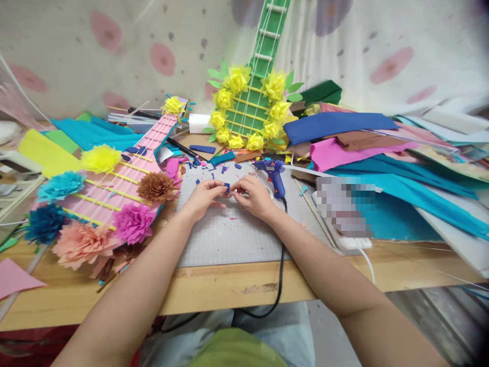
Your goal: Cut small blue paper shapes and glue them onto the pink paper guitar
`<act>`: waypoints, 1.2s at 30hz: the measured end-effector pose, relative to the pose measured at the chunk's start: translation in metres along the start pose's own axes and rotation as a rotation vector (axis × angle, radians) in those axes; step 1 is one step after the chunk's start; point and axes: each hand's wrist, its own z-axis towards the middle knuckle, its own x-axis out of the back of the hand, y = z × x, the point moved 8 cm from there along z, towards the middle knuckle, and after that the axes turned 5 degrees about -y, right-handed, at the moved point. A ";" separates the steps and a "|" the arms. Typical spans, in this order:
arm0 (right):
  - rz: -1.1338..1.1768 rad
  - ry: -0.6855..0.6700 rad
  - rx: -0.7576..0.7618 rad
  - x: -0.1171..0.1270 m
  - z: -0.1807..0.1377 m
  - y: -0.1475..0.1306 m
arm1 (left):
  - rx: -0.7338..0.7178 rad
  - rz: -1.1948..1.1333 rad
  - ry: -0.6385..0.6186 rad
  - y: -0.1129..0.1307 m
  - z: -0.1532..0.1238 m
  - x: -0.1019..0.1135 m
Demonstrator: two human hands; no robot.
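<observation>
Above the grey cutting mat [229,239], my left hand [206,198] pinches a small dark blue piece of crepe paper [226,187] between thumb and fingertips. My right hand [252,194] is closed just to the right of it, fingertips pressed together close to the piece; what they grip, if anything, is too small to make out. Behind my right hand a blue hot glue gun [274,176] lies on the mat. Dark blue paper scraps [237,166] are scattered behind both hands.
A pink paper guitar [114,191] with crepe flowers lies left. A green paper guitar [247,109] with yellow flowers leans at the back. Folded crepe sheets [340,127] pile up right, beside a white power strip [355,243]. The glue gun's black cord [282,265] hangs over the table edge.
</observation>
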 end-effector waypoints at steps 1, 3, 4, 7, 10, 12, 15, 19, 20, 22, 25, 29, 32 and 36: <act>0.005 -0.001 -0.015 0.000 0.000 0.001 | -0.009 -0.002 0.008 0.001 0.000 0.000; 0.008 0.002 -0.037 -0.001 0.000 0.004 | -0.022 -0.005 0.019 0.002 -0.001 0.000; 0.007 0.003 -0.045 -0.001 0.000 0.005 | -0.024 -0.005 0.024 0.002 -0.001 -0.001; 0.000 0.000 -0.063 -0.002 0.000 0.007 | -0.020 0.001 0.034 0.002 -0.001 -0.001; -0.005 -0.010 -0.083 -0.002 0.000 0.008 | -0.024 0.000 0.042 0.001 -0.001 0.000; -0.008 -0.016 -0.100 -0.003 0.000 0.010 | -0.031 0.000 0.038 0.001 -0.001 0.000; -0.009 -0.010 -0.118 -0.003 0.000 0.011 | -0.045 0.033 0.025 0.003 -0.001 -0.001; 0.005 -0.007 -0.127 -0.004 0.001 0.011 | -0.053 0.071 0.038 0.005 -0.003 -0.003; 0.006 -0.006 -0.131 -0.004 0.001 0.011 | -0.055 0.073 0.046 0.005 -0.004 -0.003; 0.001 0.006 -0.144 -0.003 0.000 0.012 | -0.066 0.071 0.060 0.005 -0.004 -0.003; -0.011 0.035 -0.148 0.001 0.000 0.013 | -0.069 0.064 0.064 0.004 -0.003 -0.002; -0.025 0.043 -0.063 0.005 -0.001 0.005 | -0.033 0.045 0.064 0.002 -0.001 0.002; -0.040 0.055 0.005 0.007 -0.002 -0.002 | -0.001 0.036 0.059 0.002 -0.001 0.003; -0.084 0.050 0.036 0.005 -0.002 -0.004 | 0.027 0.050 0.058 0.003 -0.002 0.003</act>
